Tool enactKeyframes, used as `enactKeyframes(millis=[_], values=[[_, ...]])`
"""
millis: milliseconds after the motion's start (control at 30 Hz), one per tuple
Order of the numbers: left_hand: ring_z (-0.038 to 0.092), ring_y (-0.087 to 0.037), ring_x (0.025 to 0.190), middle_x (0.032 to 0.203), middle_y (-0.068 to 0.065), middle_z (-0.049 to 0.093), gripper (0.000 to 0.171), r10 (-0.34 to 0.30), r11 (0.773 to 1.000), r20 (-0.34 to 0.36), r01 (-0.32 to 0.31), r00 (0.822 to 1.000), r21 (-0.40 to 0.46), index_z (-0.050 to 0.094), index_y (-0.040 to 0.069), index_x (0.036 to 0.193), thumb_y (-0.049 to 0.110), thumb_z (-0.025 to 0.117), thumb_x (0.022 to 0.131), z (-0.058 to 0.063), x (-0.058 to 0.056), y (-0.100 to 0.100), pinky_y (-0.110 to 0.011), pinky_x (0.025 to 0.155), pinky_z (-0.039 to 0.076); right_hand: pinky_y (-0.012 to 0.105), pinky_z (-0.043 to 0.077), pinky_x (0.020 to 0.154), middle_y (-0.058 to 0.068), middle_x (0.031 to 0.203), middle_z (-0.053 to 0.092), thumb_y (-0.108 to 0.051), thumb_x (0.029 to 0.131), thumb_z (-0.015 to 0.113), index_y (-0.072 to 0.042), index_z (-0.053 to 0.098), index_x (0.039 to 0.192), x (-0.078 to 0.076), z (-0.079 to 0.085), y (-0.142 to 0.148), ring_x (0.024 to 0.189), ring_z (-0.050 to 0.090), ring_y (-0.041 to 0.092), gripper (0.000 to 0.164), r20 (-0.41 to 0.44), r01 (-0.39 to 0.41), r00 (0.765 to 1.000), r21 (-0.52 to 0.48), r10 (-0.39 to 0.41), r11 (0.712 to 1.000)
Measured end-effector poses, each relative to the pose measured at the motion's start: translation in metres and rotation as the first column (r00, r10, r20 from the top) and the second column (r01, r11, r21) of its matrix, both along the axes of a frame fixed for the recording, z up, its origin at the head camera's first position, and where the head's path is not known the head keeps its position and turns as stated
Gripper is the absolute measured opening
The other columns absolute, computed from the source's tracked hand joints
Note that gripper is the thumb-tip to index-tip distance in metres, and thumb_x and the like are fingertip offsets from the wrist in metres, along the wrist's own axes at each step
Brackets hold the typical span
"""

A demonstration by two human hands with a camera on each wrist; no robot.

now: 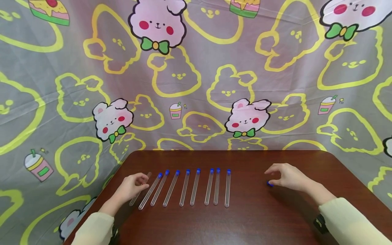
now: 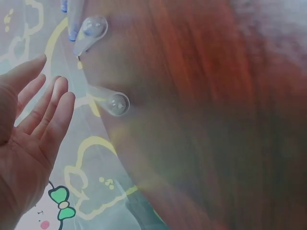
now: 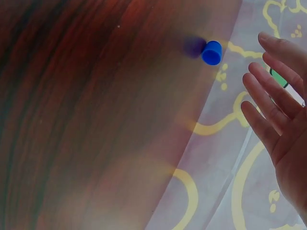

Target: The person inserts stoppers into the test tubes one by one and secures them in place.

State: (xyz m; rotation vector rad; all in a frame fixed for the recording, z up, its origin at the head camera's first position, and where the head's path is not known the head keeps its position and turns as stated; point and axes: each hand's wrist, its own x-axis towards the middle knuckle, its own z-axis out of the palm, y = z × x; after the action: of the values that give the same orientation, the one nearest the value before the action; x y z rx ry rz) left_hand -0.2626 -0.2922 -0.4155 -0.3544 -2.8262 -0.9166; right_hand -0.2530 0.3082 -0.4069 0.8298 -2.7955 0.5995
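Note:
My left hand (image 1: pixel 130 187) hovers over an uncapped glass test tube (image 1: pixel 132 202) at the left end of a row, hiding its middle. The left wrist view shows this hand's fingers (image 2: pixel 53 112) spread and relaxed, with the tube's rounded end (image 2: pixel 118 104) lying beyond them. On the right side of the table, my right hand (image 1: pixel 289 177) is just above a small blue cap (image 1: pixel 269 183). Seen from the right wrist, that cap (image 3: pixel 212 53) lies on the wood a little apart from the loosely extended fingers (image 3: pixel 268 98). Neither hand holds anything.
Several test tubes with blue caps (image 1: pixel 228 190) lie side by side, slightly slanted, across the left and middle of the brown wooden table (image 1: pixel 245 224). A cartoon-printed cloth (image 1: pixel 202 85) hangs behind the table and along its sides.

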Motion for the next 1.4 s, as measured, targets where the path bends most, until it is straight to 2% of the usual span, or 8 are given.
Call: enactKeyframes(millis=[333, 633, 833, 1033, 1167, 1400], values=[[0.057, -0.013, 0.066, 0.079, 0.003, 0.064, 0.024, -0.01, 1.0, -0.048, 0.011, 0.999, 0.027, 0.067, 0.005, 0.102, 0.009, 0.078, 0.082, 0.002, 0.02, -0.012, -0.028, 0.053, 0.047, 0.035, 0.052, 0.07, -0.005, 0.094, 0.067, -0.019, 0.077, 0.082, -0.013, 0.074, 0.101, -0.002, -0.008, -0.001, 0.085, 0.064, 0.017, 0.027, 0.113, 0.046, 0.993, -0.017, -0.044, 0.999], [0.057, -0.015, 0.064, 0.08, 0.0, 0.063, 0.024, 0.018, 0.995, 0.008, -0.019, 1.0, 0.097, 0.066, 0.003, 0.104, 0.008, 0.077, 0.083, 0.003, 0.032, -0.021, -0.031, 0.044, 0.048, 0.031, 0.053, 0.071, -0.004, 0.095, 0.068, -0.02, 0.077, 0.083, -0.013, 0.074, 0.101, -0.005, -0.017, 0.0, 0.082, 0.062, 0.015, 0.026, 0.205, 0.07, 0.977, -0.045, -0.059, 0.997], [0.057, -0.015, 0.064, 0.08, -0.001, 0.064, 0.027, 0.038, 0.993, 0.025, -0.041, 0.999, 0.109, 0.066, 0.004, 0.105, 0.012, 0.078, 0.083, 0.003, 0.036, -0.025, -0.031, 0.045, 0.048, 0.027, 0.054, 0.069, 0.001, 0.094, 0.068, -0.012, 0.077, 0.082, -0.007, 0.074, 0.101, -0.006, -0.022, 0.003, 0.08, 0.063, 0.015, 0.025, 0.261, 0.029, 0.965, -0.117, 0.003, 0.993], [0.057, -0.017, 0.063, 0.08, -0.001, 0.065, 0.028, 0.046, 0.994, 0.018, -0.047, 0.999, 0.094, 0.066, 0.003, 0.107, 0.012, 0.078, 0.083, 0.006, 0.036, -0.03, -0.03, 0.047, 0.048, 0.027, 0.054, 0.067, 0.0, 0.089, 0.068, -0.004, 0.077, 0.08, -0.003, 0.073, 0.096, -0.009, -0.026, 0.005, 0.075, 0.063, 0.011, 0.02, 0.237, -0.036, 0.969, -0.127, 0.066, 0.991], [0.056, -0.016, 0.062, 0.08, -0.001, 0.064, 0.028, 0.048, 0.995, 0.005, -0.048, 0.999, 0.088, 0.066, 0.003, 0.107, 0.011, 0.078, 0.082, 0.007, 0.034, -0.034, -0.03, 0.048, 0.048, 0.028, 0.054, 0.067, 0.0, 0.087, 0.069, -0.002, 0.076, 0.08, -0.003, 0.073, 0.093, -0.01, -0.026, 0.004, 0.074, 0.063, 0.01, 0.018, 0.221, -0.05, 0.973, -0.112, 0.074, 0.992], [0.057, -0.017, 0.064, 0.081, -0.002, 0.064, 0.029, 0.048, 0.995, 0.002, -0.048, 0.999, 0.089, 0.066, 0.002, 0.108, 0.011, 0.077, 0.083, 0.009, 0.033, -0.036, -0.03, 0.049, 0.048, 0.031, 0.054, 0.068, -0.003, 0.086, 0.068, -0.002, 0.076, 0.08, -0.007, 0.073, 0.091, -0.007, -0.023, 0.002, 0.075, 0.062, 0.011, 0.017, 0.192, -0.017, 0.981, -0.083, 0.033, 0.996]])
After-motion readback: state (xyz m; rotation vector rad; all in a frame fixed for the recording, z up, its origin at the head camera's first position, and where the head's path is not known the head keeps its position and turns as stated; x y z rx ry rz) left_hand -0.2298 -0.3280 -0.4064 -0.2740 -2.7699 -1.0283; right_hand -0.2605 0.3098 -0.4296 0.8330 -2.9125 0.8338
